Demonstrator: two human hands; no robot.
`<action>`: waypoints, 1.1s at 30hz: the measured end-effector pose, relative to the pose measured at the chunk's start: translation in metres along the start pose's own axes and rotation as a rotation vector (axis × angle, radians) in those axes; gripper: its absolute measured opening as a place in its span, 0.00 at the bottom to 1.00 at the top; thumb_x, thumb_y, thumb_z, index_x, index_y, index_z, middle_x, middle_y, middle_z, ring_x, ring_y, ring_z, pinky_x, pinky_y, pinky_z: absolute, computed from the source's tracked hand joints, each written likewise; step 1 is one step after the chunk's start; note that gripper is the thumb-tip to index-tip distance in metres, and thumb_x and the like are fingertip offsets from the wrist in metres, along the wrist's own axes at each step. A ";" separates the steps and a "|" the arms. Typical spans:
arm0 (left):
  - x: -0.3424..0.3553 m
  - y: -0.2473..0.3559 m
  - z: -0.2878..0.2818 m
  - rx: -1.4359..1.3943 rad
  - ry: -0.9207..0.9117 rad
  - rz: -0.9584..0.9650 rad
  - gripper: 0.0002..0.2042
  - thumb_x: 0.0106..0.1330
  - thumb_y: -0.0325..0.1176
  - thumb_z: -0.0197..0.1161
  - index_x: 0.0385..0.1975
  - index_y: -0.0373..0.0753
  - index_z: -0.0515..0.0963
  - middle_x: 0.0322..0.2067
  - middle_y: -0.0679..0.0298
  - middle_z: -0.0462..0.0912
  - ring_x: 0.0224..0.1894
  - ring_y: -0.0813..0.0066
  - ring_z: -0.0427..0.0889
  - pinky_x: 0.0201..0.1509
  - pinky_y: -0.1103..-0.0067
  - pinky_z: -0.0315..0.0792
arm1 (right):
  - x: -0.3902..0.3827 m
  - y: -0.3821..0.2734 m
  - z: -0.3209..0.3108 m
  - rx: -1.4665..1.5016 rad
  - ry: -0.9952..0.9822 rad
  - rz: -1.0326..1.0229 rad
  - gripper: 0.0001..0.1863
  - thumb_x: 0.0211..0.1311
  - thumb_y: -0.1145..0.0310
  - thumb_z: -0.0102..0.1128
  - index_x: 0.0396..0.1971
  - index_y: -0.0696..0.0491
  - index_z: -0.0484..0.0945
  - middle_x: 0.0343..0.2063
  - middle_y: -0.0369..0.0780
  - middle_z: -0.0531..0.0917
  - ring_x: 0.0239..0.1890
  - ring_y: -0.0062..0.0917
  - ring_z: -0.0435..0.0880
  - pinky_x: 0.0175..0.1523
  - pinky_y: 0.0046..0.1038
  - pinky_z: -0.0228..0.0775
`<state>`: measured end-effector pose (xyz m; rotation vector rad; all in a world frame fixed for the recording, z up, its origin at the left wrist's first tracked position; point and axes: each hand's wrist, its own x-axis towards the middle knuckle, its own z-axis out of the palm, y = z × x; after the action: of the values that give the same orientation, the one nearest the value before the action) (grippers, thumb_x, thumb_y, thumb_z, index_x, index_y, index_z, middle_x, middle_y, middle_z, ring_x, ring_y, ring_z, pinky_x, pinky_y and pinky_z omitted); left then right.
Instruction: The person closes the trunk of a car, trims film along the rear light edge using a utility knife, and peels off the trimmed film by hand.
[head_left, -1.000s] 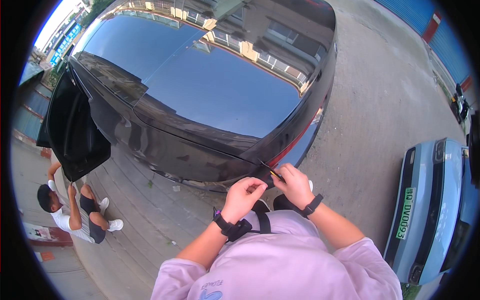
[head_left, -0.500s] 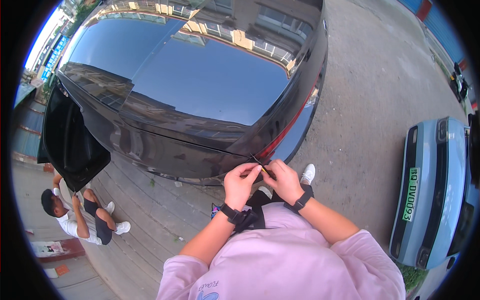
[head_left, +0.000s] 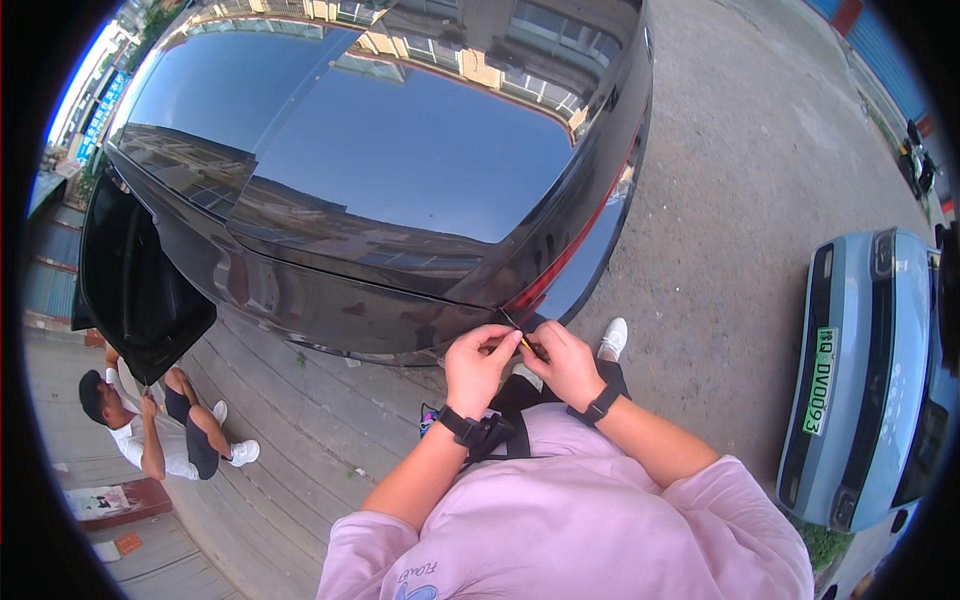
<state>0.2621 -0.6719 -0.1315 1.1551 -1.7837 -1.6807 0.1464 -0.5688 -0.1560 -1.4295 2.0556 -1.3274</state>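
Observation:
Both hands meet in front of me at the corner of a dark, glossy car [head_left: 400,315], just below its red tail light [head_left: 545,280]. A slim yellow-and-black object [head_left: 526,343] is between my fingers, its kind too small to make out. My left hand [head_left: 476,365] is closed in a pinch near its tip, thumb and forefinger together. On the other side, my right hand [head_left: 567,365] is closed around its back part. A thin dark strand or point [head_left: 508,318] sticks up above the fingertips toward the car body. Dark bands circle both my wrists.
At the left, another person [head_left: 165,430] crouches with hands at a dark, raised car part [head_left: 140,290]. A light blue car [head_left: 870,400] with a green plate stands at the right. Paving lies below the dark car, with rough concrete ground [head_left: 730,180] beyond it.
My hands keep their pinch at the same corner, with barely any movement. The view has shifted slightly, so the dark car sits a little higher and further left.

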 end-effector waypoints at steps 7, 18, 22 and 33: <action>0.003 0.006 -0.002 0.208 0.024 0.133 0.07 0.55 0.31 0.66 0.28 0.34 0.82 0.27 0.62 0.83 0.31 0.69 0.83 0.37 0.79 0.72 | -0.002 0.006 0.009 0.076 0.020 0.016 0.09 0.52 0.72 0.64 0.29 0.56 0.73 0.26 0.41 0.75 0.26 0.33 0.79 0.30 0.30 0.72; 0.002 0.010 -0.005 0.288 0.020 0.134 0.08 0.55 0.33 0.67 0.29 0.35 0.82 0.28 0.61 0.84 0.31 0.68 0.83 0.37 0.79 0.73 | -0.003 0.005 0.012 0.105 -0.012 0.044 0.10 0.52 0.72 0.64 0.31 0.57 0.72 0.26 0.40 0.74 0.26 0.31 0.79 0.30 0.29 0.72; 0.003 0.009 -0.006 0.292 0.018 0.119 0.09 0.55 0.34 0.67 0.29 0.35 0.82 0.28 0.60 0.84 0.31 0.68 0.83 0.38 0.79 0.73 | -0.002 0.003 0.012 0.085 0.006 0.038 0.10 0.51 0.73 0.66 0.28 0.58 0.72 0.25 0.39 0.73 0.24 0.24 0.79 0.29 0.23 0.73; 0.001 0.014 -0.006 0.312 -0.007 0.124 0.08 0.55 0.32 0.67 0.29 0.35 0.82 0.29 0.61 0.84 0.32 0.68 0.83 0.38 0.79 0.73 | -0.004 0.001 0.008 0.112 -0.029 0.055 0.10 0.53 0.72 0.63 0.32 0.57 0.71 0.27 0.41 0.74 0.26 0.31 0.80 0.31 0.29 0.73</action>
<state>0.2621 -0.6773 -0.1179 1.1356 -2.1295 -1.3711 0.1532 -0.5691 -0.1616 -1.3271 1.9548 -1.3682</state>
